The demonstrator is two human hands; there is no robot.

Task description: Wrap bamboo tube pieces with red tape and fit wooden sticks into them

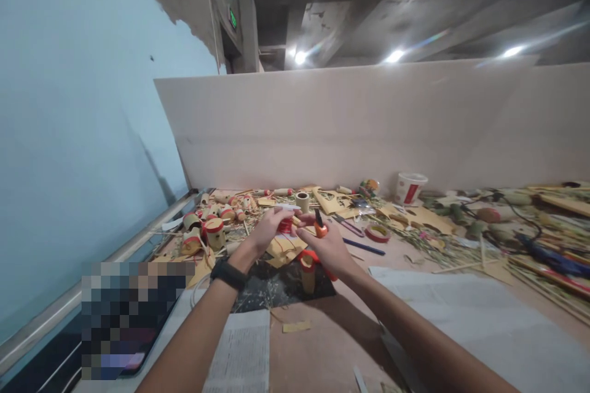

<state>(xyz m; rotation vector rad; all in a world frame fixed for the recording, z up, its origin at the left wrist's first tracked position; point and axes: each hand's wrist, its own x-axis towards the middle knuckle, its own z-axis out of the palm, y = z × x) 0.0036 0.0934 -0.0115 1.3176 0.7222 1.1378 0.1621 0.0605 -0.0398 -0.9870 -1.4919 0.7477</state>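
Observation:
My left hand (270, 232) is closed around a spool of red thread (286, 225) above the middle of the table. Close beside it is my right hand (326, 249), fingers bent toward the spool, with an orange and black tool (320, 225) on it; its exact kind is unclear. Whatever the right fingertips pinch is too small to make out. Below the hands stands a short bamboo tube (308, 274) on a black sheet (271, 285). Bright orange-red parts show behind the tube, partly hidden by my right hand. Yellowish card (282, 252) lies under the spool.
Several red-banded bamboo pieces (215, 233) crowd the left. Behind the hands are a tape roll (377, 233), a dark blue pen (364, 246) and a paper cup (410, 188). Straw and sticks cover the right. A white panel (359, 129) bounds the back; printed paper (244, 350) lies in front.

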